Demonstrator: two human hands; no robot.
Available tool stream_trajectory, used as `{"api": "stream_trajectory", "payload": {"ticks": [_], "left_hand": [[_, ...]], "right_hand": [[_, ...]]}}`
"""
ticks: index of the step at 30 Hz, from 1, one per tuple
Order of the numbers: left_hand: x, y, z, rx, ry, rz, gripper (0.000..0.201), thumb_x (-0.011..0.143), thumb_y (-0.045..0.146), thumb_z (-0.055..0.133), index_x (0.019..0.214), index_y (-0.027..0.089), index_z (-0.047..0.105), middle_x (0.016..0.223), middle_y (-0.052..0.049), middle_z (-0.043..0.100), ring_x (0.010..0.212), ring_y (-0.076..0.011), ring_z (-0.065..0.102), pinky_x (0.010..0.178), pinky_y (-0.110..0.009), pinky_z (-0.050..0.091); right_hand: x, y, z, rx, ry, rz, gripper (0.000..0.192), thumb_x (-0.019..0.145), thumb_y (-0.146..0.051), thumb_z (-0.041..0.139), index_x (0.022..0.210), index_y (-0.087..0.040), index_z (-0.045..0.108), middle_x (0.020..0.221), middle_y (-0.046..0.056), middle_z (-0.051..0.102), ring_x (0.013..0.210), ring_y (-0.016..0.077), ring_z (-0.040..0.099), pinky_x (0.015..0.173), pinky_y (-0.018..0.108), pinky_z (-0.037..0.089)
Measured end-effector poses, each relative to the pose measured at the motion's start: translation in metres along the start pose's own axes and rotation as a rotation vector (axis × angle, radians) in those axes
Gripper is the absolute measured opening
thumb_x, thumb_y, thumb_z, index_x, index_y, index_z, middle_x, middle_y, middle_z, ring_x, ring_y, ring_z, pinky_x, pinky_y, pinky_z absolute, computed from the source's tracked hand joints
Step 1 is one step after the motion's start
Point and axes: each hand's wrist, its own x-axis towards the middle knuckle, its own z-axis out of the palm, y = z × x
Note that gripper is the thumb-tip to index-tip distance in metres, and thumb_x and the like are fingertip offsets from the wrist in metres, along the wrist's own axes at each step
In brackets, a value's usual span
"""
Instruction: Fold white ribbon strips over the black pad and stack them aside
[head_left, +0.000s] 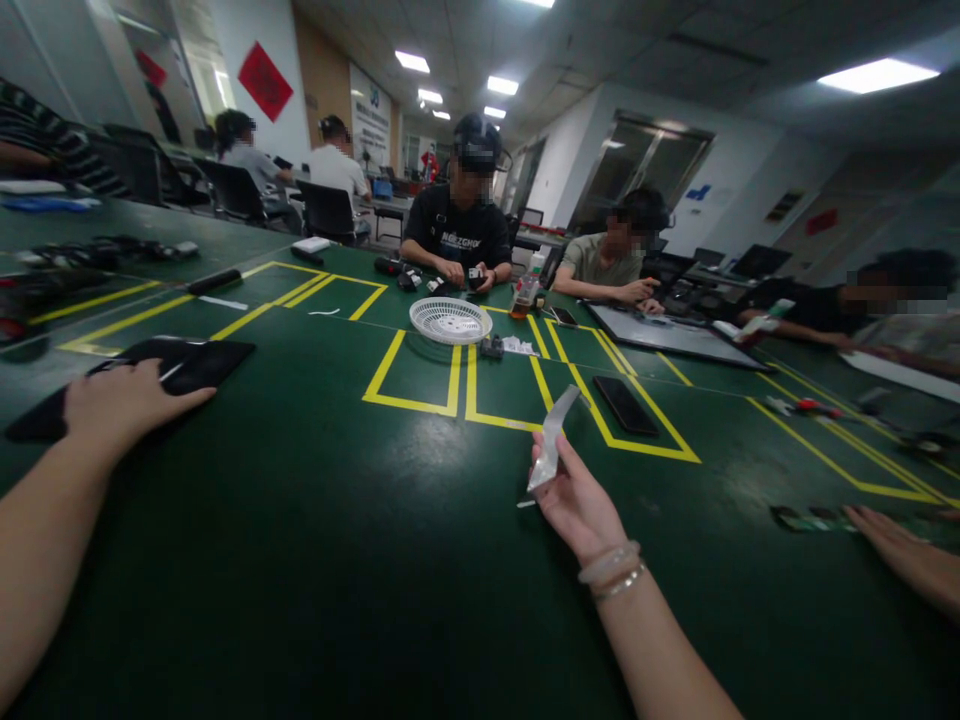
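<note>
My left hand lies on a flat, glossy black object at the left of the green table, thumb stretched to the right. What kind of object it is, I cannot make out. In front of me, my right hand is raised a little over the table, closed on a curved silvery strip that sticks up between thumb and fingers. Bracelets circle that wrist. Just beyond the strip, a black phone rests inside a yellow tape outline.
A white plastic basket stands mid-table, near a bottle and a small dark part. Co-workers sit across and to the right. A neighbour's hand touches a green strip at right. Dark cables lie far left.
</note>
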Motion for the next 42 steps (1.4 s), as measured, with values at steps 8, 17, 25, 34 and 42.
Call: {"api": "stream_trajectory", "payload": {"ticks": [8, 17, 25, 34, 42], "left_hand": [[0.037, 0.072, 0.034, 0.017, 0.301, -0.032, 0.081, 0.078, 0.077, 0.051, 0.12, 0.008, 0.064, 0.104, -0.009, 0.068, 0.118, -0.0361, 0.051, 0.103, -0.049, 0.03], [0.038, 0.247, 0.034, -0.174, -0.302, 0.391, 0.072, 0.079, 0.044, 0.078, 0.141, 0.024, 0.049, 0.144, -0.008, 0.043, 0.133, -0.0336, 0.039, 0.117, -0.054, 0.025], [0.031, 0.268, 0.057, -0.283, -0.394, 0.505, 0.077, 0.077, 0.034, 0.085, 0.143, 0.025, 0.047, 0.152, -0.008, 0.033, 0.14, -0.0336, 0.03, 0.118, -0.054, 0.024], [0.02, 0.28, 0.046, -0.199, 0.005, 0.84, 0.032, 0.097, 0.036, 0.065, 0.123, 0.018, 0.059, 0.125, -0.011, 0.06, 0.111, -0.027, 0.058, 0.099, -0.04, 0.046], [0.015, 0.282, 0.056, -0.092, -0.149, 0.796, 0.033, 0.094, 0.029, 0.066, 0.125, 0.017, 0.061, 0.128, -0.01, 0.059, 0.109, -0.0259, 0.059, 0.091, -0.036, 0.048]], "right_hand": [[0.001, -0.001, -0.002, 0.024, 0.031, -0.073, 0.026, 0.079, -0.019, 0.078, 0.102, -0.025, 0.069, 0.092, -0.002, 0.076, 0.071, 0.0093, 0.07, 0.059, 0.017, 0.06], [-0.005, 0.0, 0.003, -0.153, -0.044, -0.215, 0.043, 0.069, -0.027, 0.086, 0.109, -0.027, 0.072, 0.109, -0.001, 0.074, 0.091, 0.0118, 0.069, 0.069, 0.017, 0.059], [-0.021, 0.01, 0.013, -0.474, -0.204, -0.364, 0.037, 0.074, -0.035, 0.082, 0.11, -0.029, 0.074, 0.121, 0.003, 0.071, 0.112, 0.0195, 0.065, 0.105, 0.038, 0.047], [-0.033, 0.016, 0.016, -1.2, -0.546, -0.65, 0.025, 0.093, -0.031, 0.061, 0.115, -0.031, 0.072, 0.128, 0.006, 0.067, 0.121, 0.0243, 0.06, 0.105, 0.048, 0.043], [-0.051, 0.032, 0.022, -1.882, -0.776, -0.917, 0.032, 0.093, -0.017, 0.059, 0.117, -0.036, 0.068, 0.129, 0.0, 0.065, 0.117, 0.0236, 0.055, 0.101, 0.049, 0.041]]}}
